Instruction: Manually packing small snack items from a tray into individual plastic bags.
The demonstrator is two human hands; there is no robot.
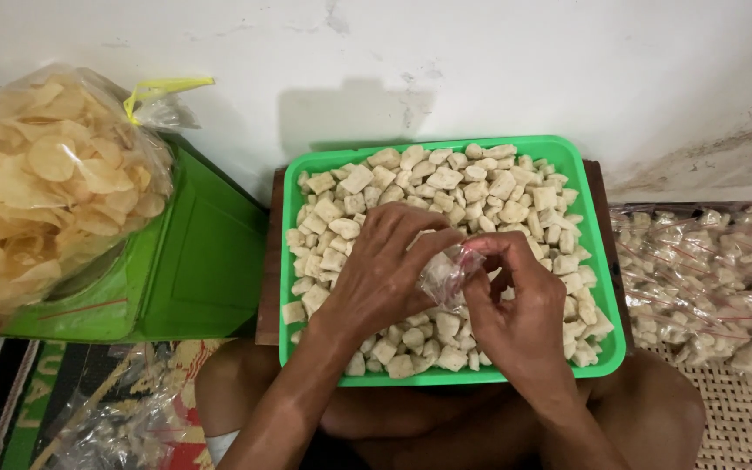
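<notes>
Above the green tray [598,261] of pale cracker pieces [480,187], the left hand [385,278] and right hand [520,305] both pinch a small clear bag [447,274]. Their fingers are closed on it.

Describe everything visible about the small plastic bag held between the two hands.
The small bag is clear, thin plastic with a red strip near its mouth, crumpled and looking mostly empty, though its contents are hard to tell. It is held above the green tray of pale cracker pieces, pinched between the left hand and the right hand, whose fingertips grip it from both sides. Nothing else touches it.
</notes>
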